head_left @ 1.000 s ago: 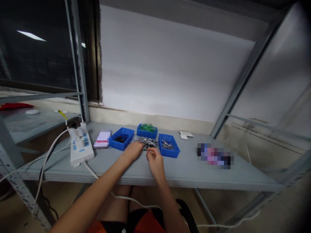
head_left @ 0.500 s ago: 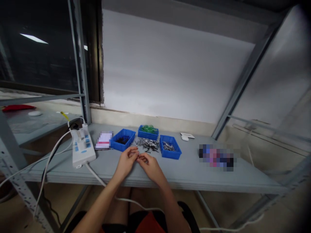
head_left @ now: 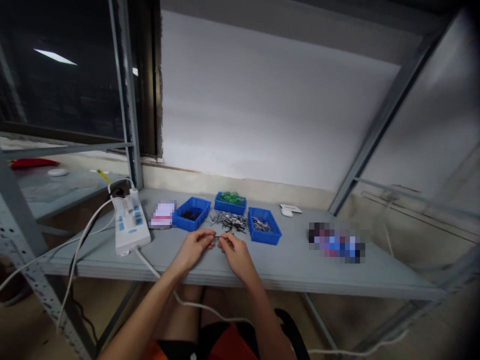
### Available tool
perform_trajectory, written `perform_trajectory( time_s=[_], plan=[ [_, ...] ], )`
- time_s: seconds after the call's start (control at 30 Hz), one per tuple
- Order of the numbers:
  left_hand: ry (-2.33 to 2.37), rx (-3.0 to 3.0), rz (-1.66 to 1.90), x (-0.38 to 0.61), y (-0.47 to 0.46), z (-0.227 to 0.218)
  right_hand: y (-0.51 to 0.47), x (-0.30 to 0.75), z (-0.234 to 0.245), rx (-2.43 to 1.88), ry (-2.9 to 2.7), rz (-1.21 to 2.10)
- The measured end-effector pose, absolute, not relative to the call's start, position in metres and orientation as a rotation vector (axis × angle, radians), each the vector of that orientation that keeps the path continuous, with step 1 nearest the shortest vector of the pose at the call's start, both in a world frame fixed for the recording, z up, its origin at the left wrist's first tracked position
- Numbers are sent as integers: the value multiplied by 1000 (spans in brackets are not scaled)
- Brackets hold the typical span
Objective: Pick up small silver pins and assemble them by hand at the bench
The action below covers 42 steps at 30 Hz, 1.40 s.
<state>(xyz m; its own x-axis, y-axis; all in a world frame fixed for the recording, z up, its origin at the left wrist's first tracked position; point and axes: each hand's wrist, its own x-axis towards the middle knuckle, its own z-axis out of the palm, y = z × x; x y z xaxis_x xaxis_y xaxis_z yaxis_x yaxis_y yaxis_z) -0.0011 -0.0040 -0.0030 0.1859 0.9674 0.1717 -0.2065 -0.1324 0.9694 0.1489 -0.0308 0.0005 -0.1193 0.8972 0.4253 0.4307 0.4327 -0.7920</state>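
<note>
Grey metal bench point(head_left: 296, 272), wall behind. Left hand point(head_left: 195, 247) and right hand point(head_left: 235, 251) rest on its front part, fingertips narrowed to a pinch and meeting on a small thin piece point(head_left: 218, 238), too small to identify. White power strip point(head_left: 131, 227) well to the left. Three blue trays behind the hands: left tray point(head_left: 193, 213) with dark bits, back tray point(head_left: 230, 202) with green bits, right tray point(head_left: 263, 225) with metal bits. Loose pin pile point(head_left: 228, 221) between trays, just beyond the fingertips.

A: Trays point(head_left: 264, 236) marked blue, all three; pins point(head_left: 229, 221) silver.
B: Agreed. Worktop point(head_left: 285, 260) logged grey; power strip point(head_left: 131, 227) white, blue switches; pieces point(head_left: 229, 197) in back tray green; bits point(head_left: 191, 214) in left tray dark.
</note>
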Motion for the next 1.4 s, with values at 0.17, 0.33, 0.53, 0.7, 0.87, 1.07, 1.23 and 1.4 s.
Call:
perform_trajectory(
  time_s=[0.17, 0.33, 0.53, 0.7, 0.87, 1.07, 1.23, 1.4],
  plan=[
    [956, 1455, 1200, 0, -5, -4, -30, 149, -1, -1167, -1729, 579],
    [989, 1678, 1147, 2, -11, 1, -29, 150, -2, -1181, -1696, 559],
    [927, 1530, 1236, 0, -10, 1, -29, 150, -1, -1175, -1735, 548],
    [918, 1430, 1269, -3, -9, -3, -29, 148, 0, -1149, -1893, 513],
    [908, 1424, 1256, -2, -9, -1, -29, 147, -1, -1155, -1925, 478],
    [919, 1482, 1247, -2, -12, 1, -30, 148, -4, -1140, -1933, 461],
    [941, 1540, 1268, -2, -13, 3, -30, 148, -3, -1138, -1906, 445],
    [948, 1566, 1282, -2, -13, 2, -32, 148, -1, -1136, -1901, 458]
  ],
)
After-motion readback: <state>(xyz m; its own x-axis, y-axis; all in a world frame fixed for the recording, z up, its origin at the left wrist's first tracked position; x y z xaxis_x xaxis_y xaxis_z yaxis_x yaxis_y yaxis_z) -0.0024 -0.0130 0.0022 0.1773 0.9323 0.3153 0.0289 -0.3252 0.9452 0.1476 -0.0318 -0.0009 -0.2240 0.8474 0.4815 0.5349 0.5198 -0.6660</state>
